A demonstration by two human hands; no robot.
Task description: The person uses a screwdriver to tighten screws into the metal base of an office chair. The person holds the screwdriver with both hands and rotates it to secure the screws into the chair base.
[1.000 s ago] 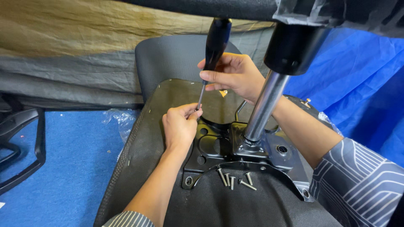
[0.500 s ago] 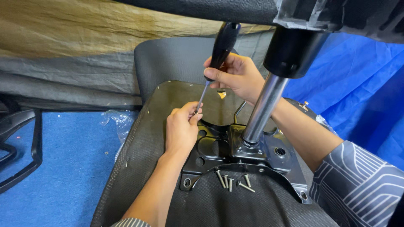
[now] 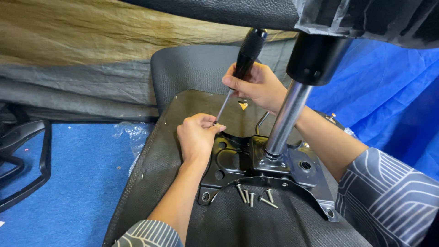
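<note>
Chair seat [image 3: 151, 174], black, lies upside down on blue carpet [image 3: 77, 183], its underside facing up; the backrest [image 3: 192, 73] stands at the far end. Bolted to the underside is a black metal plate [image 3: 238, 160], and from it a shiny steel column [image 3: 286, 119] rises, tilted toward the upper right into a black sleeve [image 3: 315, 57]. Blue tarp [image 3: 388, 100] at right, tan and grey sheeting [image 3: 68, 68] at left.

Right hand [image 3: 258, 87] is clenched around the screwdriver [image 3: 240, 66] low on its black handle. Long axis of the tool runs on a slant: handle up and to the right, thin shaft going down and to the left, tip pointing at the plate's far-left corner, just above the seat.

Left hand [image 3: 196, 137] sits at that corner, fingers curled and pinched around the tip end of the shaft (what lies under the fingertips is hidden, cannot tell if a screw is there).

Loose screws [image 3: 254, 195], five or so, lie in a small cluster on the seat at the plate's near edge, well apart from both hands. A small yellow triangle sticker [image 3: 243, 105] shows on the underside just below the right hand.
</note>
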